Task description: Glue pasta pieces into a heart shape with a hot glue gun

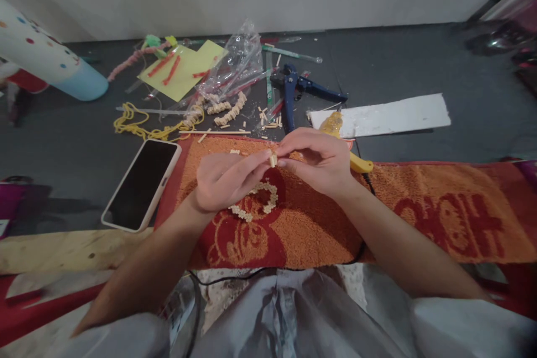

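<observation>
Between the fingertips of both hands is a small bundle of short cut wooden sticks (273, 160). My left hand (230, 178) pinches it from the left, fingers stretched together. From the other side my right hand (321, 161) grips it between thumb and index finger. Below the left hand, on an orange and red towel (319, 229), lies a curved chain of small pale wooden pieces (271, 201), partly covered by that hand. Just beyond the right hand are a yellow glue gun (361, 164), partly hidden, and a blue-handled cutter (290, 92).
A phone (142, 184) lies left of the towel. Behind it are tangled yellow cord (140, 126), more wooden chains (230, 111), a clear plastic bag (241, 59) and yellow paper (180, 75). A dotted bottle (50, 56) stands far left; a white strip (394, 116) lies right.
</observation>
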Tool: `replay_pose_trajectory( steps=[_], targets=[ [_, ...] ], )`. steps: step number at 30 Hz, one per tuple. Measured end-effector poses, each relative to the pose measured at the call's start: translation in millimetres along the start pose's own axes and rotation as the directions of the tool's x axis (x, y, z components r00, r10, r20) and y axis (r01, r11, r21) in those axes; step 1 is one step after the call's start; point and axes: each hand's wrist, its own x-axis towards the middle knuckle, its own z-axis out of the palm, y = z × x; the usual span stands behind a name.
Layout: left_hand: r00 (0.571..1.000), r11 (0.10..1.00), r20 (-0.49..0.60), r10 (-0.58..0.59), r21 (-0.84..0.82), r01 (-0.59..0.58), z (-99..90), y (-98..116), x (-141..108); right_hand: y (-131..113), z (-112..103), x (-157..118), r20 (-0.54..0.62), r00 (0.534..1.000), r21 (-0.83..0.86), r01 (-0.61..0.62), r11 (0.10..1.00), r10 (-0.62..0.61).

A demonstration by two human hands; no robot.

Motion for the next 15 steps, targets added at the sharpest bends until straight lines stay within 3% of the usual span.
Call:
replay_pose_trajectory(
  steps=[2, 4, 8, 11, 15],
  targets=[
    [0.994, 0.993, -0.005, -0.105, -0.064, 0.104, 2.0, 2.8, 0.6, -1.0, 0.5, -0.1, -0.005, 0.998, -0.001, -0.061, 0.998, 0.061],
    [0.957, 0.940, 0.032, -0.287, -0.185, 0.288, 4.9, 5.2, 1.8, -2.0, 0.8, 0.1, -0.018, 0.990, -0.022, -0.138, 0.990, 0.138],
    [0.774, 0.636, 0.242, -0.585, -0.455, 0.623, 10.7, 5.1, 6.7, -2.5, 1.0, 1.4, -0.058, 0.962, -0.046, -0.269, 0.962, 0.266],
    [0.660, 0.427, 0.403, -0.634, -0.529, 0.733, 13.1, 2.2, 9.7, -0.7, 1.5, 2.0, -0.060, 0.942, -0.010, -0.332, 0.943, 0.331],
    [0.585, 0.280, 0.484, -0.650, -0.563, 0.778, 15.1, -0.6, 9.8, 2.3, 2.4, 2.3, -0.045, 0.923, 0.028, -0.380, 0.924, 0.381]
  ],
)
